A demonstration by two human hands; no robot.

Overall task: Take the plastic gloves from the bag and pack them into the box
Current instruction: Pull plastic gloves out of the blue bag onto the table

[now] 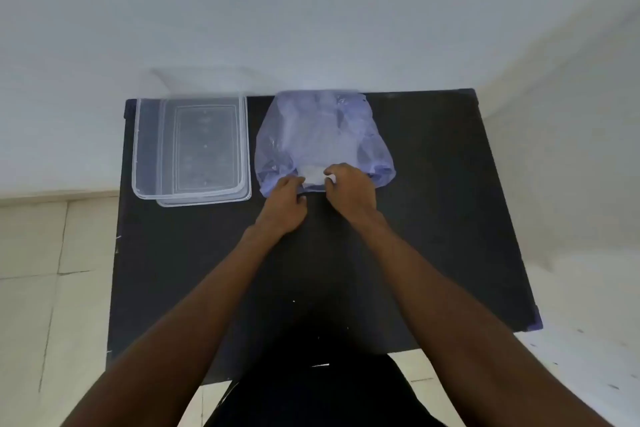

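Black table (433,218) against a white wall. Pale blue bag (311,139) at the far edge, mouth toward the viewer, whitish gloves (313,170) showing inside. Left hand (284,204) and right hand (349,192) pinching the mouth's rim. Clear box (149,149) left of the bag, resting on its lid (207,202).

A black tabletop (433,218) fills the middle of the view, its surface matte and flecked with a few small white specks near the front edge. Its far edge stands against a plain white wall (311,10) that runs across the whole upper part of the view. On the left, pale floor tiles (41,288) with thin dark joints lie below the tabletop's side. On the right, a white floor area (581,340) shows scattered small dark marks.
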